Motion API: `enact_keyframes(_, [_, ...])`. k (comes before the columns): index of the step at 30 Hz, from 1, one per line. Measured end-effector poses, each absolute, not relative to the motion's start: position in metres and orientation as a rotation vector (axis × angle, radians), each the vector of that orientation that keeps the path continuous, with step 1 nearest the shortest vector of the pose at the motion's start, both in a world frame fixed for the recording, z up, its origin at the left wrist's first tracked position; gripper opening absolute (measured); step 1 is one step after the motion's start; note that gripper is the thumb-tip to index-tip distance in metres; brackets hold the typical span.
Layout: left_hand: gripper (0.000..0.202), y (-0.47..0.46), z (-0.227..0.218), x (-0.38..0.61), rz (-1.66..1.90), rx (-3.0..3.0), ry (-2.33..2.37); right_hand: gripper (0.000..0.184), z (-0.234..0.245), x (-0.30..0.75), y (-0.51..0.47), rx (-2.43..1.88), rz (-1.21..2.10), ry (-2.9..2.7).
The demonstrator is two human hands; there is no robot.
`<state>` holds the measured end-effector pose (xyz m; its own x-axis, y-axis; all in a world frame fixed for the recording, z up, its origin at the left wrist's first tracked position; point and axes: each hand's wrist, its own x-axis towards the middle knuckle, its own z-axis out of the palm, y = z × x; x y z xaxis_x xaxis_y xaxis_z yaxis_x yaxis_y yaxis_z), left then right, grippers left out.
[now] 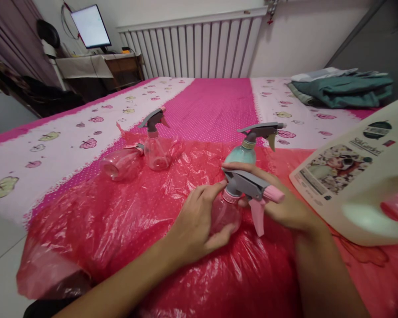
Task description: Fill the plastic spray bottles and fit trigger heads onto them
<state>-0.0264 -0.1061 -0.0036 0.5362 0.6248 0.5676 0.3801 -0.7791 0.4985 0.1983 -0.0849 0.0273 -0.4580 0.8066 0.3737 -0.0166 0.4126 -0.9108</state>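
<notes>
A clear pink spray bottle [226, 215] with a grey and pink trigger head stands upright before me on red plastic sheeting. My left hand [202, 216] is wrapped round its body from the left. On the far side, my right hand [272, 190] closes about the grey spray head, its fingers partly hidden behind it. Just beyond stands a spray bottle with pale blue liquid [241, 154] and a grey and yellowish head. To the left, another pink spray bottle [157, 152] is upright, while a further pink bottle [121, 163] lies on its side beside it.
A large cream jug [338, 176] with a printed label leans in at the right. The red plastic sheet [146, 207] covers the near part of a pink patterned bed [219, 101]. Folded green cloth [348, 88] lies at the far right; a desk with a monitor [91, 26] is behind.
</notes>
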Motion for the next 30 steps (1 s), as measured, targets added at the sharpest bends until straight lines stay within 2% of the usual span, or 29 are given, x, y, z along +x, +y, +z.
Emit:
enact_keyframes(12, [0.078,-0.1062,-0.0027,-0.0261,1.081,2.45,0.831,0.042,0.0285,0.1951,-0.0818,-0.668,1.213,-1.668])
enact_keyframes(25, [0.078,-0.1056,-0.0027,-0.0269,1.08,2.464,0.824,0.056,0.0269,0.196,-0.0825,-0.658,1.311,-1.63])
enact_keyframes(30, [0.077,-0.1057,-0.0019,-0.0254,1.094,2.462,0.811,0.05,0.0288,0.1949,-0.0837,-0.641,1.321,-1.623])
